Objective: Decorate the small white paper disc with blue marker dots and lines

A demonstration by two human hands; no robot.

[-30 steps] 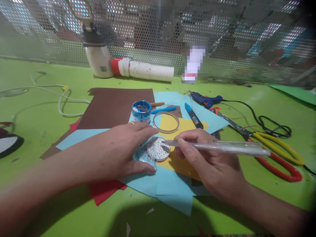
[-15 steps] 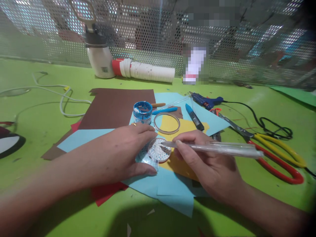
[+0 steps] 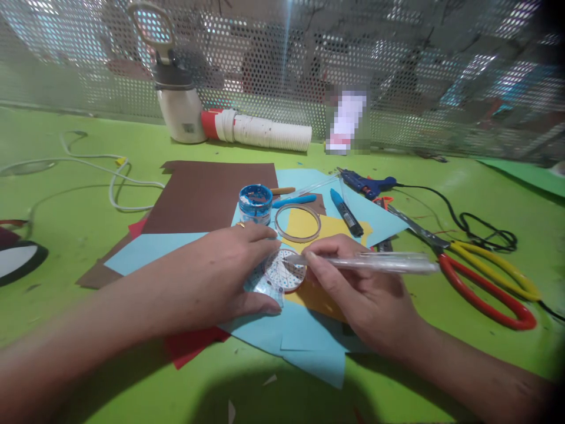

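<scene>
My left hand (image 3: 220, 274) lies flat with fingers stretched, pressing a clear blue-dotted ruler (image 3: 265, 284) onto the light blue paper (image 3: 304, 330). Beside it rests a small white disc (image 3: 285, 271) marked with red lines. My right hand (image 3: 362, 294) is closed on a clear pen (image 3: 366, 262), gripped near the tip, and the tip touches the disc's upper right edge. Yellow paper (image 3: 309, 224) lies under the disc and my right fingers.
A blue paint pot (image 3: 255, 203), a tape ring (image 3: 298, 222), a blue marker (image 3: 346, 212) and a blue glue gun (image 3: 366, 181) lie behind. Red-and-yellow scissors (image 3: 481, 277) are at the right. Brown paper (image 3: 207, 191), a white bottle (image 3: 179, 106), stacked cups (image 3: 265, 129), a white cable (image 3: 110, 176).
The pen tip has moved left onto the disc's edge, with my right hand following. My left hand stays pressed on the ruler. The view has shifted slightly.
</scene>
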